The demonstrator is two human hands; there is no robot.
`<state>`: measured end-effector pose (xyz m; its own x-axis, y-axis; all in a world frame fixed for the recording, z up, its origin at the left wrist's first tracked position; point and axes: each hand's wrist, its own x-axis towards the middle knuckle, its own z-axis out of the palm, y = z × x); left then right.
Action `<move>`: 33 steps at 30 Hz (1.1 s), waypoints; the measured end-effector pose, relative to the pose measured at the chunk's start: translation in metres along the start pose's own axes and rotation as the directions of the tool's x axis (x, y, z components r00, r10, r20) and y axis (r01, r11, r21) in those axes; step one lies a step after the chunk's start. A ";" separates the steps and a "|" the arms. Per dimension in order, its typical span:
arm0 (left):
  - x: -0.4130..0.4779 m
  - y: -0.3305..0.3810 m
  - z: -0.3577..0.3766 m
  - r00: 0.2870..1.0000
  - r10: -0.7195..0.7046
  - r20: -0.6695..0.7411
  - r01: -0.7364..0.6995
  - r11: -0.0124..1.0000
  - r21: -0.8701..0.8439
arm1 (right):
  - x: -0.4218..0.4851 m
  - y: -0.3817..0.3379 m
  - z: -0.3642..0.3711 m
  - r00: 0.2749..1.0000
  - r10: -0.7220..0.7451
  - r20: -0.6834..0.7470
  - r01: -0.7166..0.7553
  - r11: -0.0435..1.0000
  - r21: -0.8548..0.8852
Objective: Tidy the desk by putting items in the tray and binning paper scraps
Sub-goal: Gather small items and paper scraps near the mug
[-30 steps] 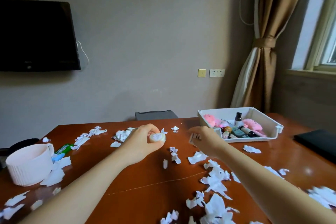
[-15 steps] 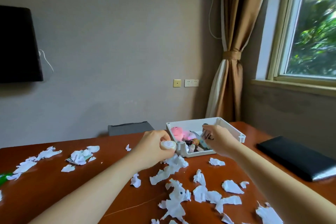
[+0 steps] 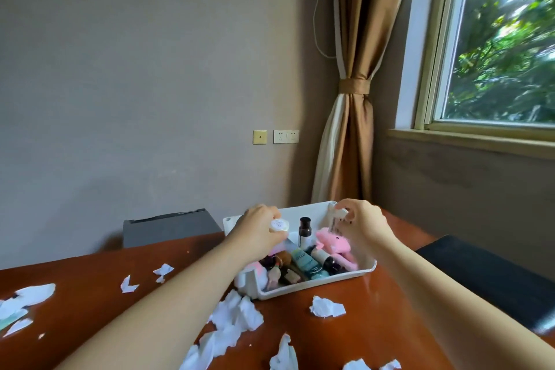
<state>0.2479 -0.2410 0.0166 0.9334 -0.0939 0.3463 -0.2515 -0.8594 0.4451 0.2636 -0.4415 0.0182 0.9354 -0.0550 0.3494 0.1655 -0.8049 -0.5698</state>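
The white rectangular plastic tray (image 3: pixel 324 282) sits at the far side of the brown wooden table (image 3: pixel 90 303). In it, a dark upright bottle (image 3: pixel 304 230) stands with a pink plush toy (image 3: pixel 332 243) just right of it. Above the tray's left, the left hand (image 3: pixel 258 233) has a small round white jar (image 3: pixel 279 225) in its grip. Above its right, the right hand (image 3: pixel 365 227) has a small white object (image 3: pixel 341 214). On the table, torn white paper scraps (image 3: pixel 237 317) lie near and left of the tray, a flat black case (image 3: pixel 486 279) to its right.
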 end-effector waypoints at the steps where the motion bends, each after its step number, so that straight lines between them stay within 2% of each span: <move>1: 0.011 -0.002 0.006 1.000 0.006 0.007 -0.006 0.999 0.035 | 0.009 0.004 0.003 1.000 0.002 0.002 -0.002 1.000 0.010; 7: 0.065 -0.014 0.038 0.996 -0.018 0.090 0.004 0.988 0.153 | 0.054 0.018 0.024 0.999 -0.007 0.038 0.005 1.000 0.028; 13: 0.089 -0.018 0.066 0.970 -0.063 0.237 0.007 0.973 0.229 | 0.082 0.021 0.046 0.999 -0.015 0.038 0.013 0.999 0.049; 19: 0.099 -0.021 0.086 0.959 -0.099 0.266 0.041 0.976 0.215 | 0.089 0.024 0.078 0.995 -0.021 0.098 0.011 0.995 0.102; 23: 0.100 -0.027 0.093 0.962 -0.120 0.245 0.081 0.983 0.162 | 0.089 0.026 0.094 0.987 0.066 0.147 -0.091 0.981 0.173; 28: 0.100 -0.031 0.093 0.951 -0.139 0.276 0.094 0.981 0.170 | 0.090 0.028 0.096 0.964 0.109 0.244 -0.131 0.988 0.077; 33: 0.090 -0.033 0.074 0.964 -0.115 0.238 0.060 0.972 0.226 | 0.086 0.025 0.083 0.979 0.057 0.194 -0.054 0.998 -0.025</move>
<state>0.3584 -0.2584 -0.0277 0.9901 -0.1112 0.0856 -0.1303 -0.9548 0.2671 0.3738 -0.4167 -0.0279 0.9861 0.0144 0.1653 0.1073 -0.8152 -0.5691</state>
